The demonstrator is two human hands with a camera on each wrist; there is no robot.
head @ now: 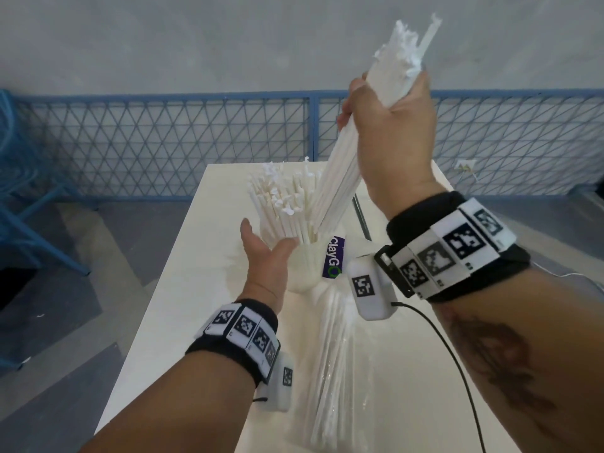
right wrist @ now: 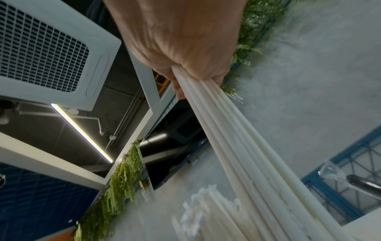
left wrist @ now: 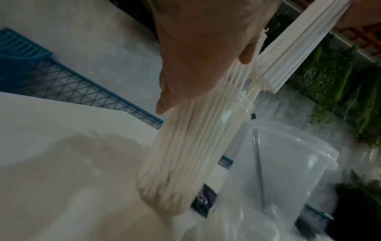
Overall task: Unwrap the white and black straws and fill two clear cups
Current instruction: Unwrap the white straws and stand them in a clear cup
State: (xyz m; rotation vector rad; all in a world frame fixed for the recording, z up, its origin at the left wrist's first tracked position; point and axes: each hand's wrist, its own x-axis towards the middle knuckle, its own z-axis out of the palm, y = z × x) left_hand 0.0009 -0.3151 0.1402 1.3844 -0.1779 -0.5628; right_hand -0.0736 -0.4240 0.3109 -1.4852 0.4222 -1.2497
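My right hand is raised above the table and grips a bundle of white straws. The bundle slants down, its lower end among the straws in a clear cup. That cup is packed with upright white straws. My left hand is open, its straight fingers resting against the cup's left side and straws. In the left wrist view a second clear cup stands just behind with one black straw. The right wrist view shows my fist round the bundle.
A clear plastic wrapper holding more white straws lies on the white table in front of the cup, with a purple label at its far end. A blue mesh fence runs behind the table. A blue chair stands at left.
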